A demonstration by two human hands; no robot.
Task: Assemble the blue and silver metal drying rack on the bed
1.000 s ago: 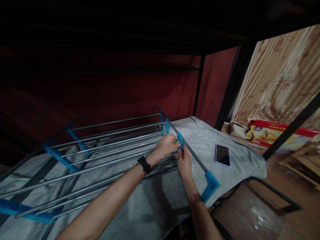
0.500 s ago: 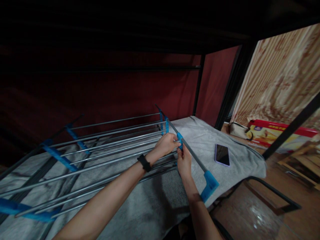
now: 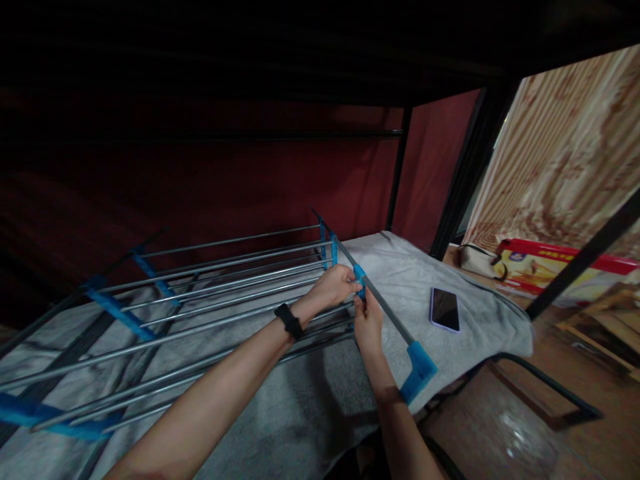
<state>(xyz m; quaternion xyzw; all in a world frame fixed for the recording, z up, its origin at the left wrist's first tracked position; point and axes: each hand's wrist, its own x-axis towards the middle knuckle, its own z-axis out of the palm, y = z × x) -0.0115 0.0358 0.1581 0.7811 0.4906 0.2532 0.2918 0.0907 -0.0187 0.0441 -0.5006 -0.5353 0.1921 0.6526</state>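
Note:
A metal drying rack (image 3: 240, 311) with long grey rods and blue plastic joints lies across a grey blanket. Both my hands meet at a blue plastic bracket (image 3: 359, 273) on the rack's right-hand rail. From the left, my left hand (image 3: 334, 285) pinches the bracket, a black watch on its wrist. Just below, my right hand (image 3: 369, 322) has its fingers closed round the bracket's lower part. The fingers hide much of the bracket and the rod ends there. A blue corner piece (image 3: 419, 370) caps the rail's near end.
On the grey blanket (image 3: 395, 257) to the right lies a phone (image 3: 445, 309). Black bed-frame bars (image 3: 399, 173) rise behind and overhead. A folding chair (image 3: 545, 387) stands at the lower right. Beyond are a red and yellow box (image 3: 545, 267) and a wooden stool (image 3: 607, 327).
Hardly anything differs. Both hands stay on the same blue bracket, and the rack keeps its place. The view has shifted very slightly.

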